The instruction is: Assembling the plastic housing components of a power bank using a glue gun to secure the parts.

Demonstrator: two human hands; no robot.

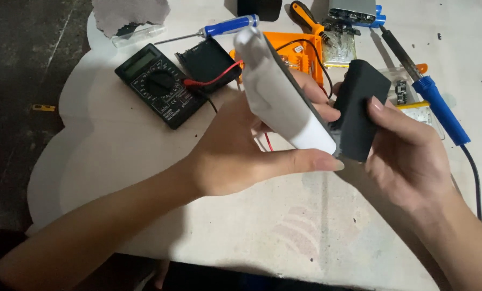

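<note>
White worktable spreads under both hands. Left hand grips a white battery case; right hand holds its black shell against the case's lower end, seemingly mid-fit. A multimeter lies beyond the left hand, a soldering iron beyond the right. Sliding needs straight alignment.

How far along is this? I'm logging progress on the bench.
Done: the black multimeter with red lead lies set aside, tools spread around. In hand: the left hand holds a flat white-grey rectangular casing; the right hand holds a black box-shaped shell against its end. Left: the two pieces aren't fully joined.
</note>
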